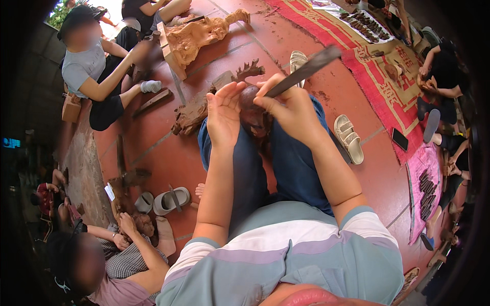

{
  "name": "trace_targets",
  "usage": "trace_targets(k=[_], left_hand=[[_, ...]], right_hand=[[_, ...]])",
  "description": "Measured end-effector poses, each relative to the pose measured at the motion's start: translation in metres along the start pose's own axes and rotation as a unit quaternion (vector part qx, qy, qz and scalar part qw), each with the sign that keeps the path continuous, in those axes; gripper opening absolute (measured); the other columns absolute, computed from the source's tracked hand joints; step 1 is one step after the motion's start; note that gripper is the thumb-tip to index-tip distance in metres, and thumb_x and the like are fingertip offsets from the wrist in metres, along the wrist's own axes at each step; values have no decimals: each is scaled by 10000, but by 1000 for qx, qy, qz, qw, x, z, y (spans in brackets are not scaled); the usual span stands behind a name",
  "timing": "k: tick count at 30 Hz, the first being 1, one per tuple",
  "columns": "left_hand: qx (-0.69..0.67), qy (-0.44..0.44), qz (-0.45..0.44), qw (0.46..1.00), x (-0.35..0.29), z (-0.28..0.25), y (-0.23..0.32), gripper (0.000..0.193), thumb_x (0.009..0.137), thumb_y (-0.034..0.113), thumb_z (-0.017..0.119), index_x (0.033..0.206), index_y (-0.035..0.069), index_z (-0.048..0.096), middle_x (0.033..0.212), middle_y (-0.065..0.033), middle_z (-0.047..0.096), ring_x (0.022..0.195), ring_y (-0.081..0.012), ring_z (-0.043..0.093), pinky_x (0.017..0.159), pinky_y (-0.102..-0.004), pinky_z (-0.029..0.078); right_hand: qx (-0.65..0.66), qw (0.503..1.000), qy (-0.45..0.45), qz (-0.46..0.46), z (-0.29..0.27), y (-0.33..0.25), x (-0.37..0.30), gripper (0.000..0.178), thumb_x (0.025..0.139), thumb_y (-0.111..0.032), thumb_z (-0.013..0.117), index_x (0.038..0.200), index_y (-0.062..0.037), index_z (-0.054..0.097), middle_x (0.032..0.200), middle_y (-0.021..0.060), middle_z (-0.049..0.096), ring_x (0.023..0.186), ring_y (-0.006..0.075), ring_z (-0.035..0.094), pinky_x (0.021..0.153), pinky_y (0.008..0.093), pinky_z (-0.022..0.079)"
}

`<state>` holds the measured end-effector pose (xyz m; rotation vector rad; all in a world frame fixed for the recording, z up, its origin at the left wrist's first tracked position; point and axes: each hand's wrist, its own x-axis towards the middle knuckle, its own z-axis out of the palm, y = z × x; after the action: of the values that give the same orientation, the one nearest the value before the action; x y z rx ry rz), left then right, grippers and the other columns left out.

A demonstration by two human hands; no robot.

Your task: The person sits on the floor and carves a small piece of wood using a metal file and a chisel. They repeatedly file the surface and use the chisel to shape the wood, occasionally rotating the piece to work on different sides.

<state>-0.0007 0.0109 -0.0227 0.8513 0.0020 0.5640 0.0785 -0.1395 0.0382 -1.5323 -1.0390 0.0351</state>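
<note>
A dark reddish-brown wooden carving [251, 101] with a rounded top sits between my knees, its lower part in shadow. My left hand [224, 115] is raised beside it on the left, fingers stretched out and the palm showing. My right hand [292, 109] is closed on one end of a long, flat, dark file [306, 71]. The blade points up and to the right, clear of the carving, and its far end is slightly blurred. Whether my left fingertips touch the carving, I cannot tell.
Rough driftwood [196, 109] lies beyond my left knee. A pale wood sculpture [201, 38] rests farther off on the tiles. Beige sandals [348, 138] flank my right leg. A red mat [375, 86] holds a phone [399, 138]. Co-workers sit at left [84, 66] and lower left [120, 283].
</note>
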Motion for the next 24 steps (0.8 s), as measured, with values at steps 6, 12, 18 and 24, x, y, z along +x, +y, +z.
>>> trace_targets(k=[6,12,18,24], left_hand=[[17,11,9,1000,-5,1,-1,547,1020,434,315,1197,-30,545,1237,-185,573,1199,-251,506,1051,-361,363],[-7,1,24,1000,-2,3,-4,509,1022,389,342,1159,-51,559,1214,-174,590,1195,-246,513,1086,-347,327],[25,-9,19,999,-3,6,-1,517,1032,375,305,1189,-57,541,1250,-168,566,1200,-233,503,1062,-370,342],[51,2,32,998,-10,16,-1,497,1033,345,329,1199,-74,538,1244,-161,567,1175,-217,514,1054,-354,350]], right_hand=[[96,989,20,111,-14,7,16,68,864,-40,646,855,3,594,858,60,610,818,136,635,720,275,507],[73,990,70,102,-11,10,26,74,857,-44,643,837,9,596,784,69,660,727,128,639,629,276,492],[-24,1000,-19,6,2,2,16,133,819,-113,699,879,-27,618,772,107,650,746,208,647,670,325,489],[-127,990,-21,-64,3,-6,7,121,848,-108,673,880,-2,624,772,93,666,695,164,652,630,297,496]])
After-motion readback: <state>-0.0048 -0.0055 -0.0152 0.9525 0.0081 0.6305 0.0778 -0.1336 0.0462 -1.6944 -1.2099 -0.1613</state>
